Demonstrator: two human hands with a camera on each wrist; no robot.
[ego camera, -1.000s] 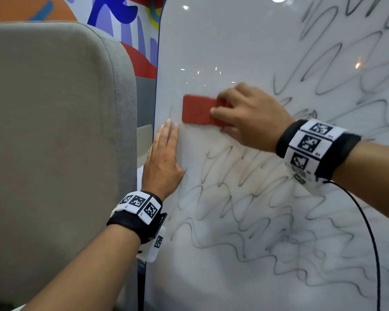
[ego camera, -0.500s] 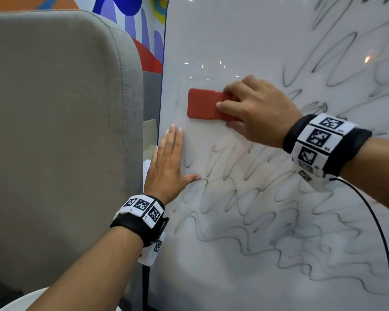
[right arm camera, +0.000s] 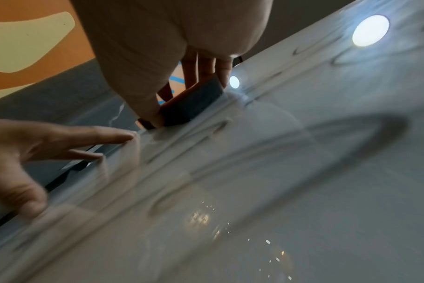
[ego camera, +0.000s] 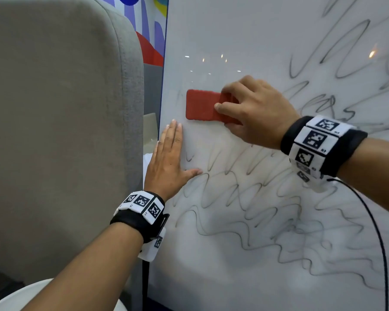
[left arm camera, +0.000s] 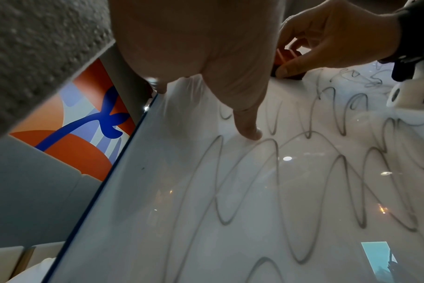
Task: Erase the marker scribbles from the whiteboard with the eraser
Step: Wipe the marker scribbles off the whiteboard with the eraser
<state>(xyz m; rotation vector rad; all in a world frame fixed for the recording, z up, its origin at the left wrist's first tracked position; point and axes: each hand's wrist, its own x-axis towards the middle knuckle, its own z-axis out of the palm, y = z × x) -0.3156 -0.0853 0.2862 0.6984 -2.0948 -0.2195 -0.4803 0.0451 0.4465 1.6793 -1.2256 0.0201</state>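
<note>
A red rectangular eraser [ego camera: 201, 105] lies flat against the upright whiteboard [ego camera: 245, 41], near its left edge. My right hand [ego camera: 254, 111] grips its right end, thumb below and fingers above; the right wrist view shows the eraser's dark felt side [right arm camera: 194, 104] on the board. Grey marker scribbles [ego camera: 267, 209] cover the board below and right of the eraser. The patch above and around the eraser is wiped pale. My left hand [ego camera: 170, 158] presses flat on the board just below the eraser, fingers straight, thumb [left arm camera: 248, 130] spread right.
A grey padded panel [ego camera: 61, 131] stands close on the left of the board's blue edge [ego camera: 163, 86]. A colourful mural [ego camera: 148, 23] shows behind it. A black cable [ego camera: 377, 232] hangs from my right wristband across the board.
My right hand has kept the eraser near the board's left edge, sliding it slightly. My left hand's thumb has spread out to the right while the palm stays flat.
</note>
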